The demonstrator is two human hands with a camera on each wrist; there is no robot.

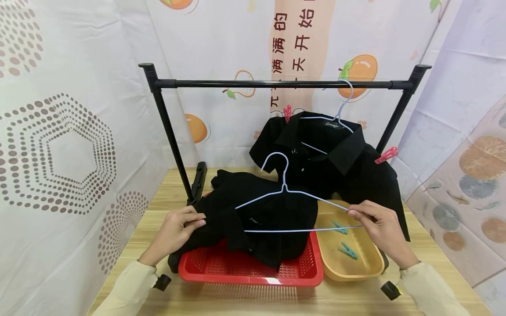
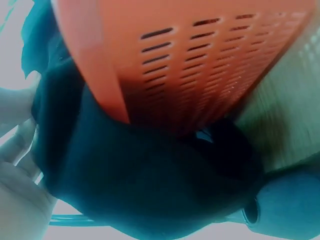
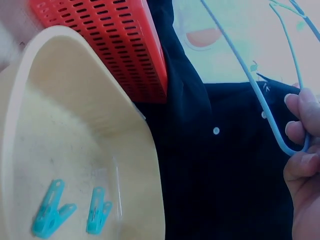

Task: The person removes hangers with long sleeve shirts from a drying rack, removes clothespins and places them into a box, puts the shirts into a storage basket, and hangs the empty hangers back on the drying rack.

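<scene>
My left hand [image 1: 179,230] pinches the edge of a black collared shirt [image 1: 221,193], which lies bunched over a red plastic basket [image 1: 253,278]. In the left wrist view, dark cloth [image 2: 135,170] hangs beside the fingers. A light-blue wire hanger [image 1: 284,188] lies across the shirt, hook upward, its left end hidden under the collar. My right hand [image 1: 377,228] grips the hanger's right corner. The right wrist view shows thumb and fingers around the hanger's bend [image 3: 292,152].
Behind stands a black rack [image 1: 245,84]. From its bar hangs another black shirt [image 1: 316,162] on a blue hanger, with pink clips [image 1: 386,155] at its shoulders. A yellow basin [image 1: 344,277] holds teal clothespins [image 1: 348,250], right of the red basket.
</scene>
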